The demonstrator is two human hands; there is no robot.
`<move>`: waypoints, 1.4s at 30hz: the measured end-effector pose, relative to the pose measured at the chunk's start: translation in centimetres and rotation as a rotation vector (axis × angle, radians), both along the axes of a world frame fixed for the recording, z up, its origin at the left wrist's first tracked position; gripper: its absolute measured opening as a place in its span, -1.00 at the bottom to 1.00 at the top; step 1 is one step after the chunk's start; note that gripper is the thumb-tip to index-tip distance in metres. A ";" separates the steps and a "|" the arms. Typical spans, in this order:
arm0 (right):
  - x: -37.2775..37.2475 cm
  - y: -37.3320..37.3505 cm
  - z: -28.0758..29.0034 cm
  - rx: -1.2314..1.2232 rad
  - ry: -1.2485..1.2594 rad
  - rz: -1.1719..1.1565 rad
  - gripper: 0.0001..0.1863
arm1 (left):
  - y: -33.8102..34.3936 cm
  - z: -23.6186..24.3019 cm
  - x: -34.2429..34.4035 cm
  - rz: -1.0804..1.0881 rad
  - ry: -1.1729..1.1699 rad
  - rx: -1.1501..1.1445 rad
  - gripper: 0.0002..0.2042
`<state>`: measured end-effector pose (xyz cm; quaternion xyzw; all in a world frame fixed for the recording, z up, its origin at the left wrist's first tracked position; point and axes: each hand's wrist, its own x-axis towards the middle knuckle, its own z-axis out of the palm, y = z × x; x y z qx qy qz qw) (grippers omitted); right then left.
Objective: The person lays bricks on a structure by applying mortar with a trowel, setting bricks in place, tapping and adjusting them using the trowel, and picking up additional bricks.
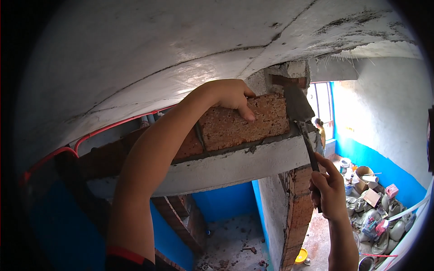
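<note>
My left hand [231,95] grips a reddish, pitted brick [267,121] from above, its thumb on the front face and its other fingers partly hidden over the top edge. The brick lies lengthwise on a pale concrete beam [244,159], with mortar along its underside and a joint at its left end. In my right hand [328,186] is the dark handle of a bricklayer's trowel [298,105]. The trowel's grey, mortar-smeared blade points up against the brick's right end.
A low concrete ceiling [149,49] hangs close above. Below the beam stands a brick pillar [298,212]. Red pipe [101,131] runs at left. At right, sacks and rubble [377,217] cover the floor, near a yellow bucket [301,256]. Another person [321,133] stands by the window.
</note>
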<state>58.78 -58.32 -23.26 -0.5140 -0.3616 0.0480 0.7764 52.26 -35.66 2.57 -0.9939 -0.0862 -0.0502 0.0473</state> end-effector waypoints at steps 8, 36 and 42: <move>1.0 -0.1 -0.3 0.030 0.039 0.015 -0.47 | 0.1 0.0 0.3 -0.020 -0.038 0.140 -0.14; -4.1 10.3 -10.8 -0.416 -0.569 0.124 -0.65 | 0.6 0.1 0.9 -0.009 0.037 -0.012 -0.21; -1.9 8.7 -10.6 -0.403 -0.434 0.063 -0.64 | 0.4 0.1 0.2 0.007 -0.019 0.094 -0.21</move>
